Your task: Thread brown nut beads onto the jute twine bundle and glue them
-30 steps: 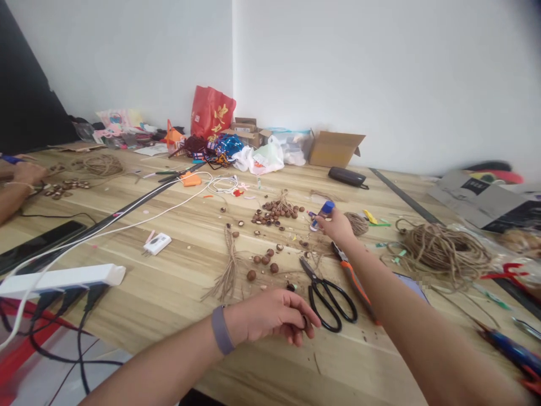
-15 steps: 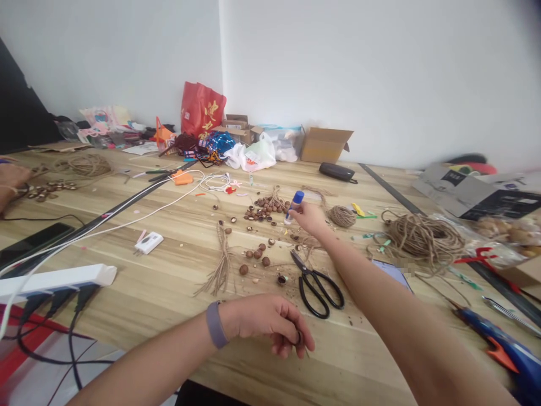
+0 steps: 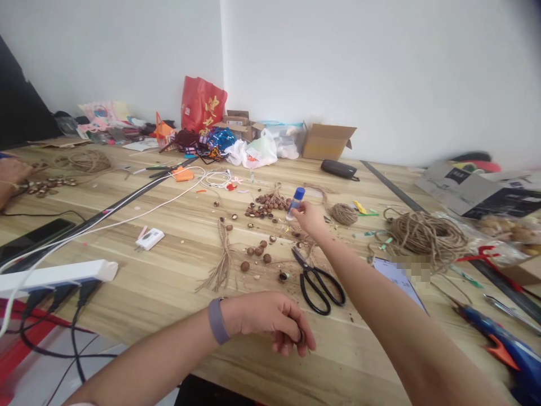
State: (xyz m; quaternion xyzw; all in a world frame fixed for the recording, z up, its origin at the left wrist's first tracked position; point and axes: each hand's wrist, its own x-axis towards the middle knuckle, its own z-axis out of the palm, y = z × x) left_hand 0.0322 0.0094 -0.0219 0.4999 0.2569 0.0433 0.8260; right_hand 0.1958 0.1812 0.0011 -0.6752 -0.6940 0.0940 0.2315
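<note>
Near the front edge, my left hand (image 3: pixel 281 327) is closed, its fingertips pinching a small dark brown nut shell (image 3: pixel 301 336) that they mostly hide. My right hand (image 3: pixel 311 220) reaches out over the table and grips a blue-capped glue stick (image 3: pixel 297 198), held upright next to a pile of brown nuts (image 3: pixel 270 205). Between my arms lie black-handled scissors (image 3: pixel 318 282) with the handles spread. Several loose nuts (image 3: pixel 251 251) and shell bits are scattered left of them, beside a knotted bundle of twine (image 3: pixel 222 256).
At right are a small twine ball (image 3: pixel 344 213), a large twine coil (image 3: pixel 426 234), a phone (image 3: pixel 397 279) and a blue glue gun (image 3: pixel 494 344). At left are a power strip (image 3: pixel 59 279) and white cables. Another person's hand (image 3: pixel 14 175) shows at the far left.
My right hand has lowered the glue stick slightly toward the table beside the nut pile. My left hand keeps its pinch. The view has shifted a little, showing more of the phone.
</note>
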